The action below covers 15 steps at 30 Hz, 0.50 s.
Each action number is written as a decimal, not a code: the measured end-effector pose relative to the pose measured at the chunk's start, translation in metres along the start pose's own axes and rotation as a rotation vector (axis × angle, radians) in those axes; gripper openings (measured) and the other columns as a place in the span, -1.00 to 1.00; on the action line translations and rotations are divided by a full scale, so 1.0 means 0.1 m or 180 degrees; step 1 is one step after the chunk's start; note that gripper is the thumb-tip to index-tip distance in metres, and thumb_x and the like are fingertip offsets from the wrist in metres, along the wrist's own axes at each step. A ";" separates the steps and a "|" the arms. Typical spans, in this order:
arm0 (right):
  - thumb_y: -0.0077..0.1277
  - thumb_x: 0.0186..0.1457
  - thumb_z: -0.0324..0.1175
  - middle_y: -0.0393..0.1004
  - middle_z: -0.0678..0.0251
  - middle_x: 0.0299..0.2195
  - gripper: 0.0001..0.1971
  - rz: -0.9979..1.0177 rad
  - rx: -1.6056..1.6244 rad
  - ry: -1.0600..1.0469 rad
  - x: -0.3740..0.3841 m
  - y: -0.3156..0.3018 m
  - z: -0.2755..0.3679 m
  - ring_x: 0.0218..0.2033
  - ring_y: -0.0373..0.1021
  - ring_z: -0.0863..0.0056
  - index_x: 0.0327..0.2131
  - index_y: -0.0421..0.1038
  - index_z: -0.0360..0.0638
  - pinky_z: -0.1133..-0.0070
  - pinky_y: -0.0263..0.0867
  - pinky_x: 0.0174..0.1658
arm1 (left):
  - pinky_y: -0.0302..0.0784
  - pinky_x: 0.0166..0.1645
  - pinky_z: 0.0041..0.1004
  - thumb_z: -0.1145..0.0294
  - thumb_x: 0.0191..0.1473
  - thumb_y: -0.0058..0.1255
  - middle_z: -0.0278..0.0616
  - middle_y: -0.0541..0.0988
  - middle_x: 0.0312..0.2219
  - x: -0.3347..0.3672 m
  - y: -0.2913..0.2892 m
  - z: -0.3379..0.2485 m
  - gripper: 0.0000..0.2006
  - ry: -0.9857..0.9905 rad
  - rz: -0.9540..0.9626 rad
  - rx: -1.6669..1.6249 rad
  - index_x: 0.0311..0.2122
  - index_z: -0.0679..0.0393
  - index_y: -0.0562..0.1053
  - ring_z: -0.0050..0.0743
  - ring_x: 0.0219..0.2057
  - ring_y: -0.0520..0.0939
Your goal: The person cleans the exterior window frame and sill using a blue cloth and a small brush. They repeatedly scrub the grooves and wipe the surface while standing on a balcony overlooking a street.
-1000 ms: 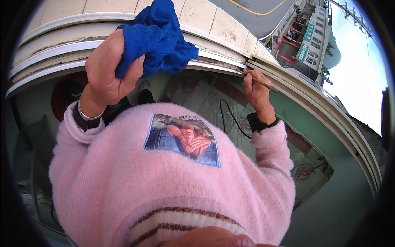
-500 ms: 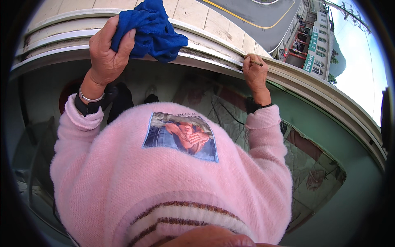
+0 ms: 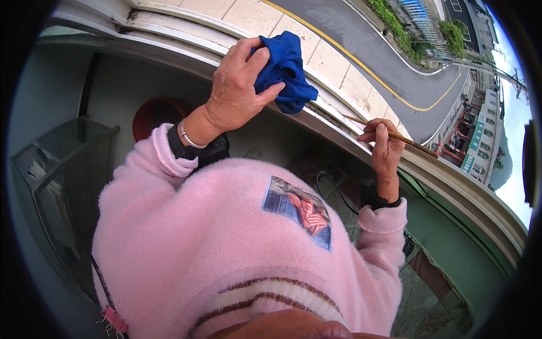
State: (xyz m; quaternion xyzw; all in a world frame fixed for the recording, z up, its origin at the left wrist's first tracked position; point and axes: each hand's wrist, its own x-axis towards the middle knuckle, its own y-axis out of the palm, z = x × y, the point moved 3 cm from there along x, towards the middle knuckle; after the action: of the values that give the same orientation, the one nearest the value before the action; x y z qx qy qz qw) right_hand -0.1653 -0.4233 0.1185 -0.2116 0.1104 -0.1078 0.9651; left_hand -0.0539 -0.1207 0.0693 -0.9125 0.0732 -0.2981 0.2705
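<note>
My left hand [image 3: 234, 87] is closed on a crumpled blue cloth [image 3: 289, 68], gripping its near-left side over the white window track [image 3: 186, 42]. The cloth hangs over the track's rails, and I cannot tell whether its underside touches them. To the right, my right hand [image 3: 385, 144] pinches a thin brown wooden stick [image 3: 405, 139] between thumb and fingers. Its slim tip points left over the track, and its thicker end reaches right along the frame. Dark grime shows in the groove between the two hands.
Beyond the track lies a pale tiled ledge [image 3: 254, 14], with a road [image 3: 361, 39] far below. Inside, a red basin [image 3: 155, 116] stands on the floor and a glass-sided stand [image 3: 68, 147] at left. A patterned padded cover [image 3: 429, 282] lies at lower right.
The view has swung, showing more road. My left hand and the cloth have come closer to my right hand. The stick, foreshortened before, now shows its full length.
</note>
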 end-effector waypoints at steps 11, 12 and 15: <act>-0.16 0.25 -0.41 0.56 0.13 -0.28 -0.74 0.0802 0.0153 -0.1520 0.80 0.68 1.17 -0.27 0.54 0.41 -0.14 0.44 -0.39 0.65 0.43 -0.31 | 0.48 -0.30 -0.27 0.64 -0.24 0.07 -0.07 0.43 -0.44 0.09 -0.13 0.20 -0.76 0.0480 -0.0265 -0.0463 -0.37 0.20 0.35 -0.05 -0.40 0.52; -0.13 0.25 -0.39 0.56 0.16 -0.28 -0.76 0.1094 -0.0050 -0.1581 0.90 0.87 1.35 -0.26 0.54 0.44 -0.15 0.47 -0.34 0.65 0.42 -0.31 | 0.47 -0.32 -0.29 0.60 -0.25 0.09 -0.10 0.43 -0.45 0.09 -0.13 0.21 -0.75 0.0628 -0.0172 -0.0318 -0.37 0.18 0.36 -0.07 -0.41 0.52; -0.09 0.20 -0.44 0.56 0.15 -0.29 -0.79 0.1796 -0.0240 -0.2078 1.14 1.49 1.73 -0.27 0.53 0.43 -0.17 0.47 -0.33 0.62 0.42 -0.30 | 0.47 -0.30 -0.25 0.57 -0.26 0.10 -0.11 0.43 -0.42 0.09 -0.11 0.28 -0.72 0.0675 0.0002 -0.0394 -0.35 0.16 0.34 -0.09 -0.40 0.53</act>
State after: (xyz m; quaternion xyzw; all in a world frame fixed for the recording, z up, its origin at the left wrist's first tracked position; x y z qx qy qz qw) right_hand 0.0121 -0.2532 0.1886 -0.2313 -0.1433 0.2370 0.9326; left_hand -0.0306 -0.1011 0.0610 -0.8908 0.1200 -0.3877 0.2045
